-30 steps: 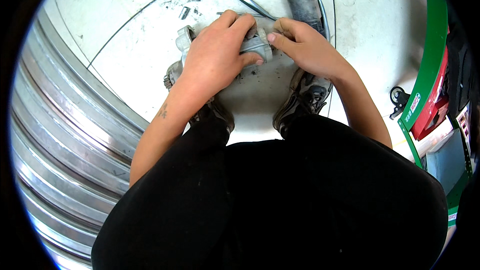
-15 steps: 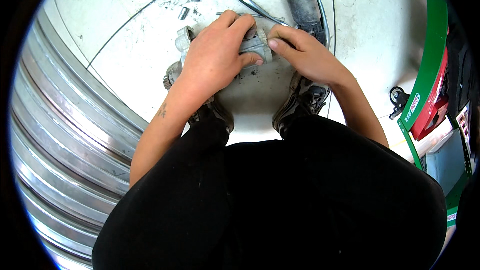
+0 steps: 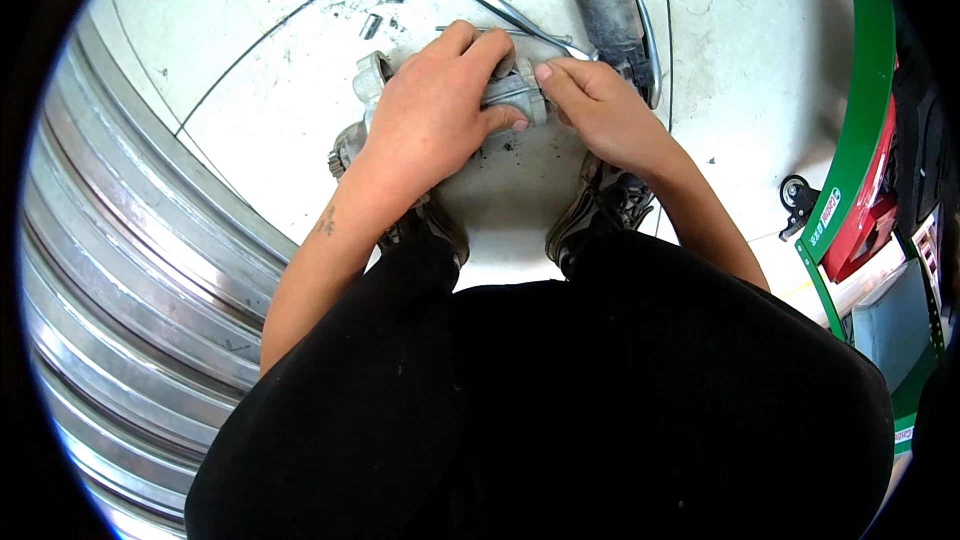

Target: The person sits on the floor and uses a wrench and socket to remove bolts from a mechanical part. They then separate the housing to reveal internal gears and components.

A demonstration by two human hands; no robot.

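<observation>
Has the cast metal housing (image 3: 512, 102) on the tiled floor (image 3: 740, 30), beneath the left hand (image 3: 435, 100), with the right hand (image 3: 603, 105) at the housing's right end; has the socket (image 3: 371, 26) beyond the left half, the wrench handle (image 3: 510, 16) beyond the right; shows the cylinder (image 3: 608, 15) right of that, the caster (image 3: 797, 195) farther right.

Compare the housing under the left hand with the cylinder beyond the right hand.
Colour: the housing is light grey; the cylinder is mostly darker.
Pose: the housing runs left to right; the cylinder points away from the person.
Contact: the left hand grips the housing; the cylinder lies ungripped on the floor.
Shared: both look metallic.
</observation>
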